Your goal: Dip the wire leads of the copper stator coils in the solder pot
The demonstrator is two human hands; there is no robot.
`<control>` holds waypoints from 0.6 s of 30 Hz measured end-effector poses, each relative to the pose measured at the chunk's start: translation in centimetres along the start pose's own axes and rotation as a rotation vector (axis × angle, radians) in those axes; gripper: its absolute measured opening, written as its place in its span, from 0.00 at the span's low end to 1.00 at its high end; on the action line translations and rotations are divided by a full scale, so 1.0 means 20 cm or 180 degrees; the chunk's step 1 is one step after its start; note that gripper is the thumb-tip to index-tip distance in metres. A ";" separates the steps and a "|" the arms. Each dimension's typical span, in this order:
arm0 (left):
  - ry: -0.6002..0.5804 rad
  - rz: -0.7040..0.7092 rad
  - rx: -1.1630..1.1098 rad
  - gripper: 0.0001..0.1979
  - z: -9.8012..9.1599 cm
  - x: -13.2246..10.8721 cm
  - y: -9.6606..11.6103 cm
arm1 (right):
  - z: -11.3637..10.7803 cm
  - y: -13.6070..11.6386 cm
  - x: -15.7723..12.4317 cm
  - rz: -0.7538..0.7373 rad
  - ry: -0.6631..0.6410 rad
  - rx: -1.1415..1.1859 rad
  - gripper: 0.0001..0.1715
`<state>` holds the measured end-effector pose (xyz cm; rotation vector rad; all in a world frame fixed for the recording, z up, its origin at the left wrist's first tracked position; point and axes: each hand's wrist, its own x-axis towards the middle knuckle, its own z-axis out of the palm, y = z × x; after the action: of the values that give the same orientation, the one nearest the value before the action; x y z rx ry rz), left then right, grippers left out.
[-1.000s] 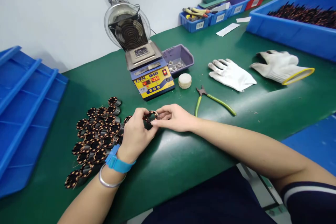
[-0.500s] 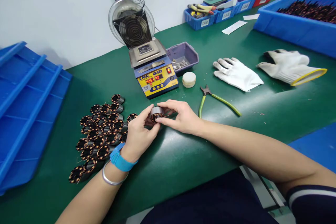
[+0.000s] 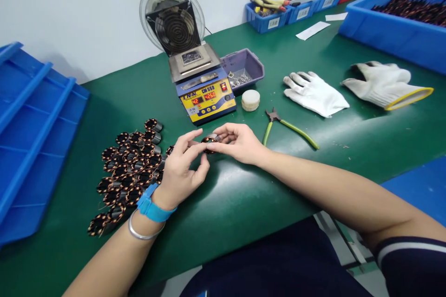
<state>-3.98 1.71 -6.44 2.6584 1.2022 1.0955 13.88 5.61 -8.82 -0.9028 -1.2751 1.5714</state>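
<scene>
A small wound motor stator, a grey ring with copper windings, is tilted so its open end faces me. My right hand grips it between thumb and fingers. Beside it on the left, my left hand has its fingers apart, with the thumb away from the ring. One left fingertip reaches the ring's near edge; whether it presses there I cannot tell. Just behind stands a yellow and blue solder pot with a lit red display. Several more stators are grouped on the green table left of my left hand.
Green-handled cutters, a round white container and white gloves lie to the right. A purple tray adjoins the solder pot. Blue bins line the back; a large blue crate is far right, a blue panel left.
The stator has turned from showing its grey side to showing its open wound end. My left thumb and fingers have loosened from it and spread. The view has shifted slightly.
</scene>
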 end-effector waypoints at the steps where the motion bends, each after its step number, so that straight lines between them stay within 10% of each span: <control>1: -0.0103 0.0031 0.0053 0.10 -0.01 0.00 0.00 | 0.00 0.00 0.00 -0.0018 0.0023 -0.0110 0.31; 12: -0.0670 0.0253 0.0866 0.08 -0.07 -0.04 0.00 | 0.00 0.01 -0.02 -0.0203 -0.0069 -0.0628 0.31; 18: -0.0434 -0.0422 0.0132 0.05 -0.09 0.00 0.03 | -0.01 -0.01 -0.01 -0.0127 -0.0204 -0.0249 0.31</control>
<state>-4.69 0.82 -4.85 2.5899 1.3652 0.8646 14.12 5.42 -8.67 -0.8763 -1.4001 1.5390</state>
